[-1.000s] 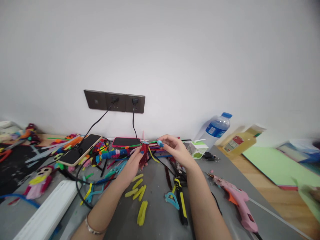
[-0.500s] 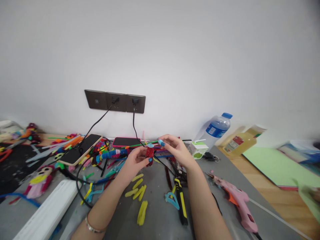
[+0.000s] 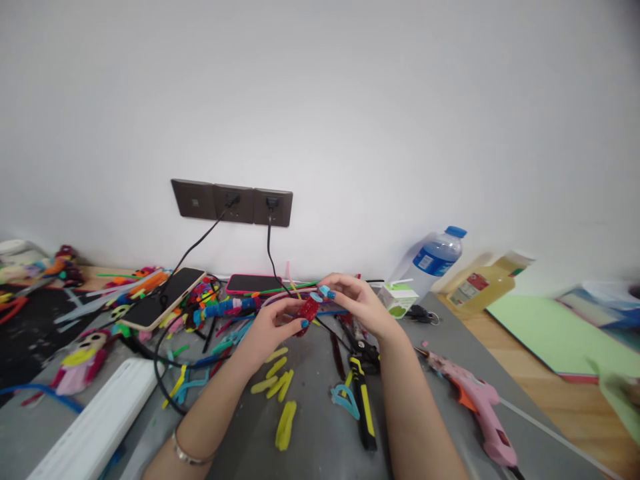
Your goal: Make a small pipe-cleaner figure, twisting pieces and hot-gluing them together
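Note:
My left hand (image 3: 280,325) is closed around a small dark red pipe-cleaner piece (image 3: 309,310), tilted to the right, with a light-blue tip at its upper end. Close beside that tip, my right hand (image 3: 357,300) pinches a small light-blue piece (image 3: 326,292); whether the two blue parts touch I cannot tell. Below the hands, several short yellow pipe-cleaner pieces (image 3: 285,424) lie on the grey mat (image 3: 320,413). A bent light-blue loop (image 3: 345,402) lies right of them, next to black-and-yellow pliers (image 3: 363,403).
A pink glue gun (image 3: 480,410) lies at the right, near a plastic bottle (image 3: 437,257) and a small green-white box (image 3: 399,299). At the left are a white power strip (image 3: 103,427), a pipe-cleaner doll (image 3: 83,363), a phone (image 3: 165,298) and black cables.
The dark red piece has tipped from upright to leaning right, and its blue top has moved toward my right hand. My right hand has shifted slightly.

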`<state>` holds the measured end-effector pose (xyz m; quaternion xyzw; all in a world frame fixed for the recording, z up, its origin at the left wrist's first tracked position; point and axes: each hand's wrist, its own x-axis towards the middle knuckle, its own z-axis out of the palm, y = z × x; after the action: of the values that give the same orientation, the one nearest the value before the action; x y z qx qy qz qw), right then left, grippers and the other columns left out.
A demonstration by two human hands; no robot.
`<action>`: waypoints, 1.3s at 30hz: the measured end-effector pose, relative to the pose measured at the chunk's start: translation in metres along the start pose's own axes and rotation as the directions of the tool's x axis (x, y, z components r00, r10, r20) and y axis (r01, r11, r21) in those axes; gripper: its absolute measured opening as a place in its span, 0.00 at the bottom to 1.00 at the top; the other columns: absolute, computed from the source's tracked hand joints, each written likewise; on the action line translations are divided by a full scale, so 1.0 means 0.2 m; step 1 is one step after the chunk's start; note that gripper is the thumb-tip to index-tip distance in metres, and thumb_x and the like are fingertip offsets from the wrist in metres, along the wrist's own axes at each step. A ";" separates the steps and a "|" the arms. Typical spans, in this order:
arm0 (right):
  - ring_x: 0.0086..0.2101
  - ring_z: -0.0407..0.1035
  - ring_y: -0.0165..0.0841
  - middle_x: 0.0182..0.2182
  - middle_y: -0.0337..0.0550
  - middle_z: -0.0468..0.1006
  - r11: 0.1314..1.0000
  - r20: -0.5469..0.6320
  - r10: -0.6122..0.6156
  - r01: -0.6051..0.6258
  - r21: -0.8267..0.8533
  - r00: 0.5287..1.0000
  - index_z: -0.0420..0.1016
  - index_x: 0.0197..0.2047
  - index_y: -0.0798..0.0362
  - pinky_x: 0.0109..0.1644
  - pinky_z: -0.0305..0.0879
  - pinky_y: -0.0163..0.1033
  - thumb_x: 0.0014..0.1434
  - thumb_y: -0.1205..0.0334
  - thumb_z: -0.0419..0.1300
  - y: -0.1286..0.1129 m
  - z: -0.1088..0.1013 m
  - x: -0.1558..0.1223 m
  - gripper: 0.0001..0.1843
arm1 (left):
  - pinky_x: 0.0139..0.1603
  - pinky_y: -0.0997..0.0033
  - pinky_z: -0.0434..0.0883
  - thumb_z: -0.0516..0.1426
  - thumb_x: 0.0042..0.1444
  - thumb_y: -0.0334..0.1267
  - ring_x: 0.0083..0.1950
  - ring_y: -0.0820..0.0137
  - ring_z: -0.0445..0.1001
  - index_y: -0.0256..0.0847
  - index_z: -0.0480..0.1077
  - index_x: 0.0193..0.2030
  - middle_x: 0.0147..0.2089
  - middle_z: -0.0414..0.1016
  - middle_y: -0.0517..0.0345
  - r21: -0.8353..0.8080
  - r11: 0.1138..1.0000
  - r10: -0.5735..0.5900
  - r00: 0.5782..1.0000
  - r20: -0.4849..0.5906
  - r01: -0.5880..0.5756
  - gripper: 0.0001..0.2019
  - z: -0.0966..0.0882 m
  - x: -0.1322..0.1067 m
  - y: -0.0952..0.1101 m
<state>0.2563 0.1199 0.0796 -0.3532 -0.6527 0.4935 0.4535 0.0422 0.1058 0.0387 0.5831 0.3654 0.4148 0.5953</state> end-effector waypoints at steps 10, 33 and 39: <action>0.42 0.73 0.38 0.41 0.48 0.79 0.992 0.057 -0.042 0.048 -0.115 0.998 0.78 0.44 0.53 0.48 0.69 0.42 0.61 0.53 0.61 0.00 0.00 0.01 0.13 | 0.39 0.69 0.73 0.63 0.52 0.38 0.40 0.66 0.76 0.39 0.75 0.51 0.46 0.79 0.49 -0.008 1.000 0.021 0.999 0.025 -0.021 0.18 -0.01 0.00 -0.01; 0.42 0.73 0.37 0.41 0.46 0.79 0.994 0.048 -0.064 0.068 -0.081 0.997 0.79 0.42 0.52 0.48 0.69 0.41 0.61 0.54 0.62 0.00 0.00 0.01 0.11 | 0.39 0.69 0.74 0.64 0.51 0.37 0.46 0.62 0.76 0.40 0.75 0.51 0.51 0.78 0.48 -0.043 0.999 0.010 0.999 0.038 -0.009 0.19 -0.01 0.01 -0.03; 0.42 0.73 0.38 0.41 0.47 0.80 0.991 0.041 -0.077 0.081 -0.103 0.996 0.79 0.41 0.52 0.48 0.69 0.42 0.60 0.53 0.62 -0.01 0.01 0.01 0.12 | 0.42 0.66 0.74 0.65 0.50 0.36 0.47 0.61 0.76 0.40 0.76 0.50 0.50 0.78 0.48 -0.043 0.999 0.024 0.999 0.032 -0.023 0.19 -0.01 0.01 -0.03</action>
<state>0.2544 0.1198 0.0824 -0.3411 -0.6996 0.4466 0.4413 0.0420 0.1084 0.0332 0.5811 0.3400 0.4200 0.6085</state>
